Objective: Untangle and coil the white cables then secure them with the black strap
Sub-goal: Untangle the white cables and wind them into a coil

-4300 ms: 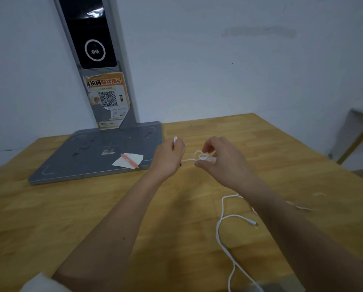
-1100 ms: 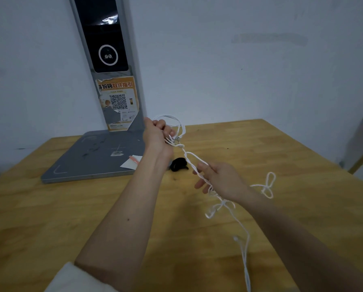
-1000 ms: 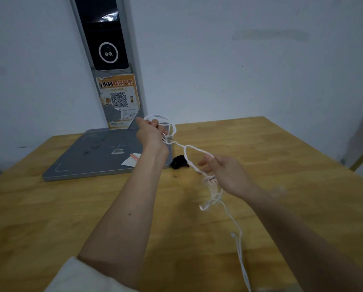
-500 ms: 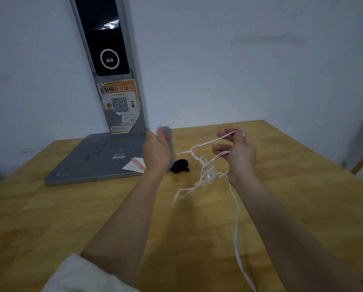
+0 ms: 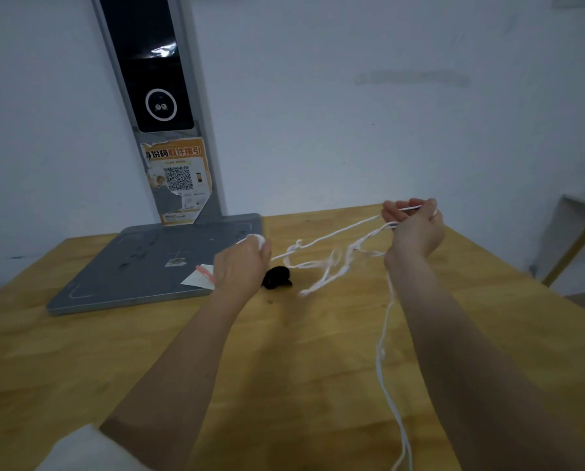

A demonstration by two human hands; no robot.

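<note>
The white cables (image 5: 332, 258) stretch in the air between my two hands, with a small knot near the left end and tangled loops sagging in the middle. My left hand (image 5: 242, 266) grips a bunch of cable in its fist above the table. My right hand (image 5: 413, 226) is raised further right and pinches strands between thumb and fingers. One long strand hangs from it down past the table's front edge. The black strap (image 5: 277, 277) lies rolled up on the wooden table (image 5: 114, 362), just right of my left hand.
A grey scale platform (image 5: 141, 266) with a tall post (image 5: 162, 107) bearing a screen and a QR sticker stands at the back left. A white paper with a pink slip (image 5: 201, 277) lies on its near corner. A shelf edge shows at far right.
My right hand has pulled further right and away from the left, drawing the cables out longer. The tangled loops now hang spread between the hands. My left hand has dropped slightly.
</note>
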